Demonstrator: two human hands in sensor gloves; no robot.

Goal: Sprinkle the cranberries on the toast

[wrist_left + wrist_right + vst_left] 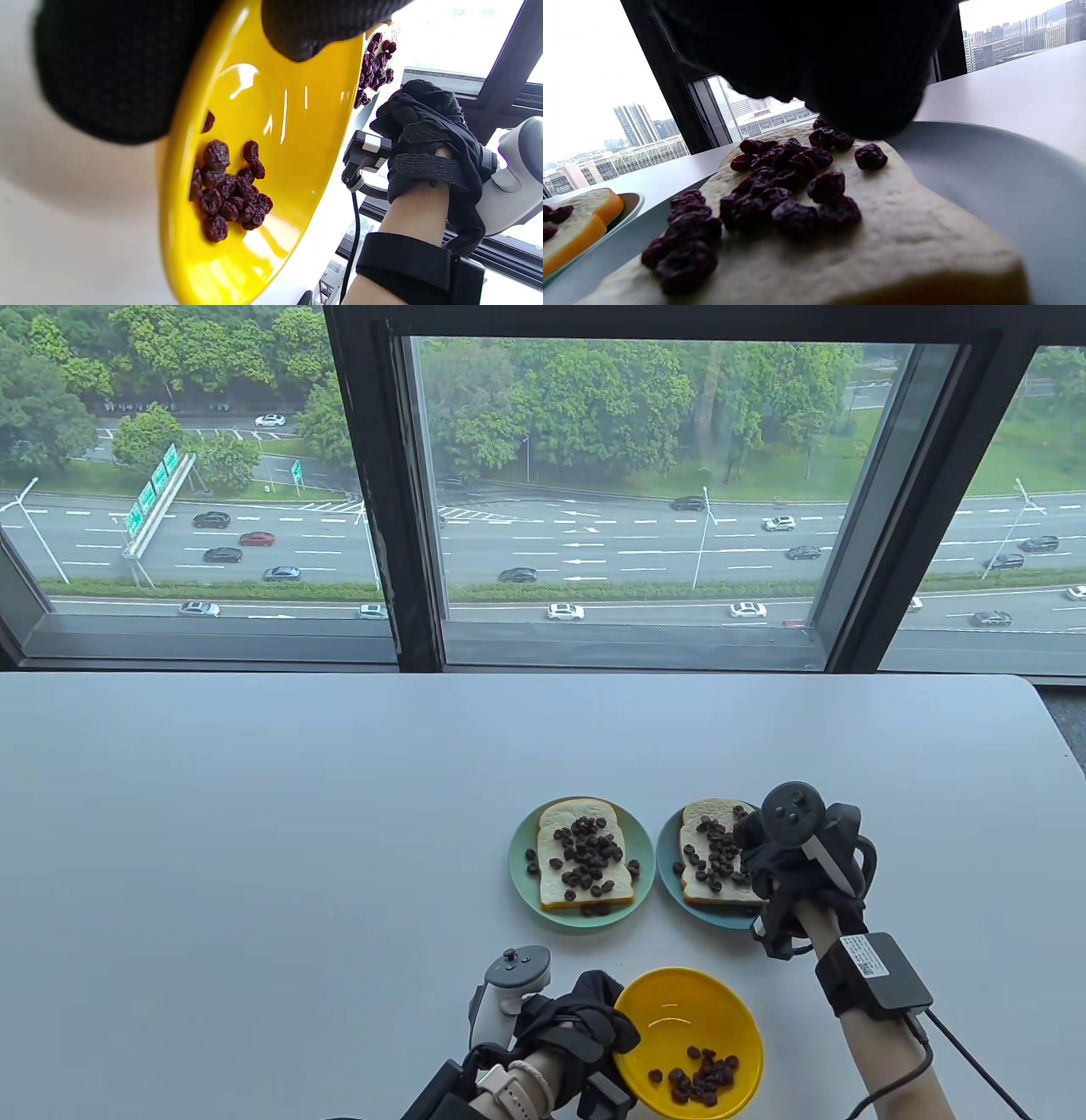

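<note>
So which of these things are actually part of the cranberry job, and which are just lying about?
Part of the job:
yellow bowl of cranberries
left toast on green plate
right toast on blue plate
left hand
right hand

Just there:
white table
window

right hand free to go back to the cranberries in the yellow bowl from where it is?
Probably yes. The right hand hovers over the toast on the blue plate. The yellow bowl sits nearer the person, open-topped, with the left hand gripping only its left rim. Nothing lies between.
</note>
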